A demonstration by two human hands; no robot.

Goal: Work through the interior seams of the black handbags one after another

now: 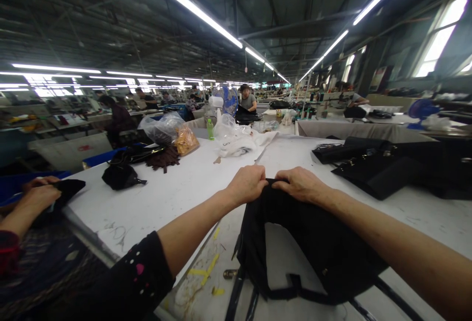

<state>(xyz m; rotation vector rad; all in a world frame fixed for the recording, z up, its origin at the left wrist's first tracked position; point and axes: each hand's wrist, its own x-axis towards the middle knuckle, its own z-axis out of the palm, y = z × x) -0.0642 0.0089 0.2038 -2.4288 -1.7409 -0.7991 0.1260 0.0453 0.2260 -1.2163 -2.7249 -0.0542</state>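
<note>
A black fabric bag with dark straps hangs from both my hands above the white worktable. Its top edge is pinched by my left hand, fingers closed. Close beside it, my right hand is closed on the same edge, thumb toward the left hand. Below that edge the bag curves around an open gap through which the pale table shows. A small metal piece lies at its left, near yellow tape marks.
Black bags are piled at right. A black pouch, brown material, clear plastic bags and a green bottle stand toward the left and back. At far left, a co-worker's hands hold black fabric.
</note>
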